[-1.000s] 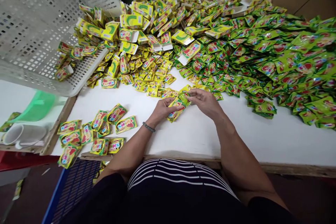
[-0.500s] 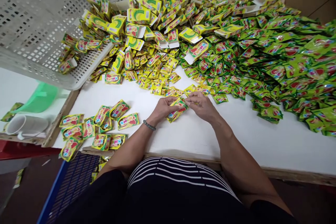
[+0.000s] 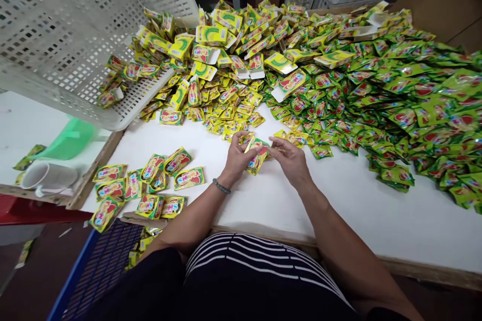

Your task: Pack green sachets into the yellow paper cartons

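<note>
While both hands grip a packet (image 3: 257,154), loose packets (image 3: 241,128) seemingly crowd behind.

A dark beaded bracelet (image 3: 221,186) circles the left wrist; striped top (image 3: 256,256), bare forearms.

The left hand (image 3: 236,159) and right hand (image 3: 289,159) have turned the small yellow-green box (image 3: 257,154) between them — a second ago it lay flatter, pointing toward 8 o'clock; now it stands steeper, its top toward 12, fingers regripped.
</note>
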Tool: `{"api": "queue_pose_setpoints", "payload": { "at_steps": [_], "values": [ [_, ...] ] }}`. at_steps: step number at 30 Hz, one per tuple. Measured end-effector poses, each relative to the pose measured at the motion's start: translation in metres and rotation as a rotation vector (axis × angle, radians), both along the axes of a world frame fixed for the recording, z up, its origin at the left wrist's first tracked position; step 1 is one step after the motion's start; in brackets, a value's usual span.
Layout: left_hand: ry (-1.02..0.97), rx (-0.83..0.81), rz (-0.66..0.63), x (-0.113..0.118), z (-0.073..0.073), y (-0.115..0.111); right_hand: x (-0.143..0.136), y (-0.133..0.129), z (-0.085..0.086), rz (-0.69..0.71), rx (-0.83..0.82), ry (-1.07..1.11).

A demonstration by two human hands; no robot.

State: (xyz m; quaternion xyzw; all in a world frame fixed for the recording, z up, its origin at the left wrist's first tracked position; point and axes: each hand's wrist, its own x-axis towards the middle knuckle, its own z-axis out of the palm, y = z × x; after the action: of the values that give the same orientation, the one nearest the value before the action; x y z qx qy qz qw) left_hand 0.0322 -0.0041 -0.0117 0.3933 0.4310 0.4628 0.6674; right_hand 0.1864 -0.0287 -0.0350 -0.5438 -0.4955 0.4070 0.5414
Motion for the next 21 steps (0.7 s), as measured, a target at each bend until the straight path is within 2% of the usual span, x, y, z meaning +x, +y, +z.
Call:
{"api": "queue_pose_setpoints", "payload": {
  "at_steps": [2, 6, 10, 14, 17, 21],
  "values": [
    [-0.007, 0.068, -0.01, -0.002, 0.001, -0.001, -0.003, 0.0, -0.005, 0.099, -0.034, 0.085],
    [0.075, 0.129, -0.135, -0.007, -0.001, 0.001, -0.004, -0.001, -0.004, 0.202, -0.082, 0.025],
    [0.083, 0.098, -0.192, -0.01, -0.003, 0.003, -0.001, -0.002, 0.003, 0.174, -0.132, 0.107],
    [0.038, 0.004, -0.147, -0.007, -0.003, 0.001, 0.001, -0.001, 0.009, 0.176, -0.071, 0.074],
    [0.061, -0.029, -0.136, -0.005, -0.003, -0.001, 0.002, 0.0, 0.006, 0.132, -0.054, 0.117],
    [0.072, -0.033, -0.161, -0.004, -0.002, -0.003, 0.003, 0.001, -0.001, 0.11, -0.132, 0.174]
  ]
}}
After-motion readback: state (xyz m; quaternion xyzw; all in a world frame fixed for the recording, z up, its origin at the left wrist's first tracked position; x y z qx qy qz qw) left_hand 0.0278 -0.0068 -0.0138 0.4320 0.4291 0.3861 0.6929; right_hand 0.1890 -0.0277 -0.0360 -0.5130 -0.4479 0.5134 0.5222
